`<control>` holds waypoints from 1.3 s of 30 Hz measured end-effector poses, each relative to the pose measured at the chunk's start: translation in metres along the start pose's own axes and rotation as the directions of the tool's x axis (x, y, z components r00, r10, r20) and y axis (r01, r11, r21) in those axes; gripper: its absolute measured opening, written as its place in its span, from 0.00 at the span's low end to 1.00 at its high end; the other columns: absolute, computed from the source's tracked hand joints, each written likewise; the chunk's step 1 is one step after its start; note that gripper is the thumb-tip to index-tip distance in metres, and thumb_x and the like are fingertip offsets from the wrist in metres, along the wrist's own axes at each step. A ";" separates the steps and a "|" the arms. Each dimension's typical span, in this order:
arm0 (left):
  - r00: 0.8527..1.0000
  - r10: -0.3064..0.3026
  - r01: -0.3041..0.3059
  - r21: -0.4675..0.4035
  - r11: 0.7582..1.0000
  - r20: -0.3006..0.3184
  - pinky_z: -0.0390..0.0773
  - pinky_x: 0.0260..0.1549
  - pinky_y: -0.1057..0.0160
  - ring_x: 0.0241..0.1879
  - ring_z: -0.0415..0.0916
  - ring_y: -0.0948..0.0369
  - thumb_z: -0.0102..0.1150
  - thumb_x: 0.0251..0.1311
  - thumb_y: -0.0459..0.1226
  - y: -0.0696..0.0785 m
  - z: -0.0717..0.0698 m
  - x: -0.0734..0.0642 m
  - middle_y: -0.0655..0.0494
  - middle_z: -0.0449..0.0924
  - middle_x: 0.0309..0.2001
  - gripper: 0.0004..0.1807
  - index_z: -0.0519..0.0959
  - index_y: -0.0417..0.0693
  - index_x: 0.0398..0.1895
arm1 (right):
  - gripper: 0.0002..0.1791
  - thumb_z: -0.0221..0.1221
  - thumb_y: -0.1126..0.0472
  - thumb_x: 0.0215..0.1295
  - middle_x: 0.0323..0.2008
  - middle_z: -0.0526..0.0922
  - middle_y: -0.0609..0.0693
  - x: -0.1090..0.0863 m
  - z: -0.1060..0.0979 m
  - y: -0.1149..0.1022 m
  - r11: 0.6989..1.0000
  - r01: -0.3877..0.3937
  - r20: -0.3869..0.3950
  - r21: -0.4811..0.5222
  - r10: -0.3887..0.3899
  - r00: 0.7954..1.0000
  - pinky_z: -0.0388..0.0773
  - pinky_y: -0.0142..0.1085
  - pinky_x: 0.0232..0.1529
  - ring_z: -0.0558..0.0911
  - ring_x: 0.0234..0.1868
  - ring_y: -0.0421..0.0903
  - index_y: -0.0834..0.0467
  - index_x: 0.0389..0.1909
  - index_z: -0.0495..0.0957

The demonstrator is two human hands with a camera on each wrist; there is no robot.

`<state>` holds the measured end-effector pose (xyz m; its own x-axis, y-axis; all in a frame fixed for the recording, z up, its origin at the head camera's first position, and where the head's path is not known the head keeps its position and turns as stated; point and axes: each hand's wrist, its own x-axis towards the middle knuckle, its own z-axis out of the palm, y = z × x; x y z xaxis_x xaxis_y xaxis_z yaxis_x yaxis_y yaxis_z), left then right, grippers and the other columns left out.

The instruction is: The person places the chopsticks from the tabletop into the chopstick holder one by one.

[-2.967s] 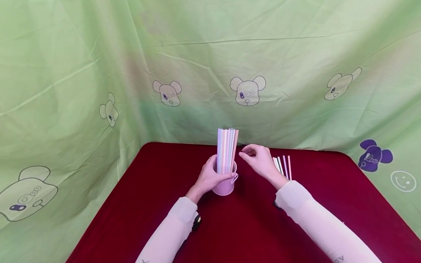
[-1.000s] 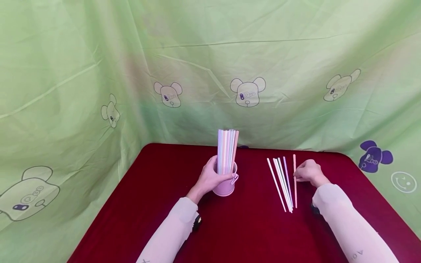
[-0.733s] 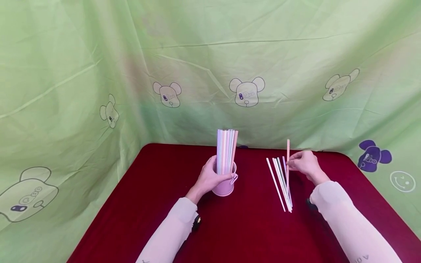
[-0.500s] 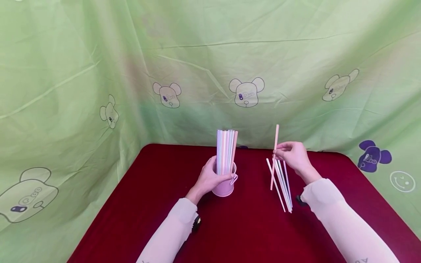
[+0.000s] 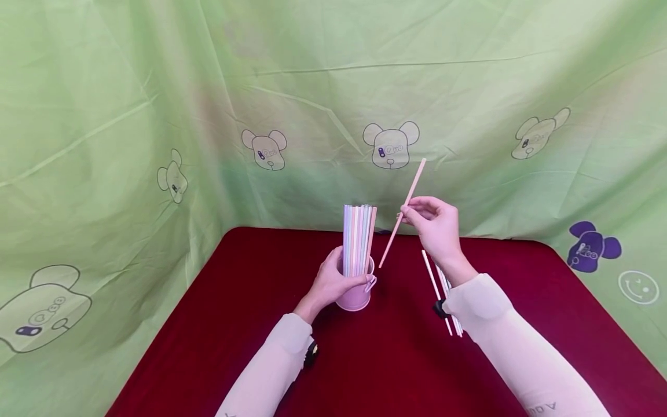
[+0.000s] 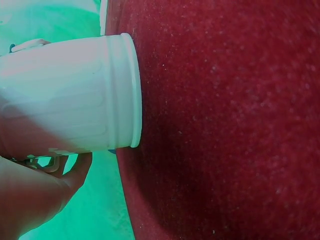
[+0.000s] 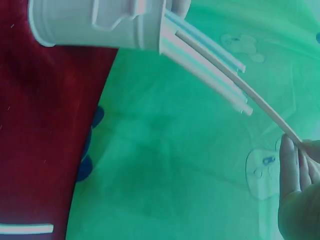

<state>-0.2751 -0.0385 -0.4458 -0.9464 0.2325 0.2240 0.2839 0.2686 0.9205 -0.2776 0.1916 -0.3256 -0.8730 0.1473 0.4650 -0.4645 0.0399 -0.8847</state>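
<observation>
A small pink bucket stands on the table, filled with a bundle of upright pastel straws. My left hand grips it around the side, thumb across the front by the handle. Between thumb and fingers, my right hand pinches one orange-pink straw in the air, tilted, its lower end just right of the bucket's rim. In the right wrist view that straw slants across the bundle in front of the bucket. The left wrist view shows the bucket's base on the cloth.
Several loose straws lie on the red-covered table to the right, partly hidden beneath my right forearm. A green curtain with printed bear heads hangs behind the table and along its sides.
My right hand came down to the loose straws, picked up the orange-pink one at their right, and carried it up and left toward the bucket. The left hand and bucket have stayed still.
</observation>
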 end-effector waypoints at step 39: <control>1.000 0.012 -0.012 0.014 1.000 -0.004 0.77 0.58 0.50 0.57 0.76 0.54 0.80 0.45 0.49 0.002 -0.001 -0.001 0.53 0.76 0.60 0.46 0.70 0.51 0.70 | 0.08 0.71 0.63 0.61 0.32 0.89 0.54 -0.034 0.032 0.060 0.843 0.073 0.232 -0.533 0.062 0.971 0.82 0.33 0.37 0.87 0.33 0.47 0.63 0.38 0.87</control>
<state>-0.2741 -0.0392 -0.4441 -0.9436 0.2318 0.2366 0.2975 0.2792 0.9130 -0.2803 0.1575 -0.3933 -0.9109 -0.0836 0.4042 -0.3761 0.5715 -0.7294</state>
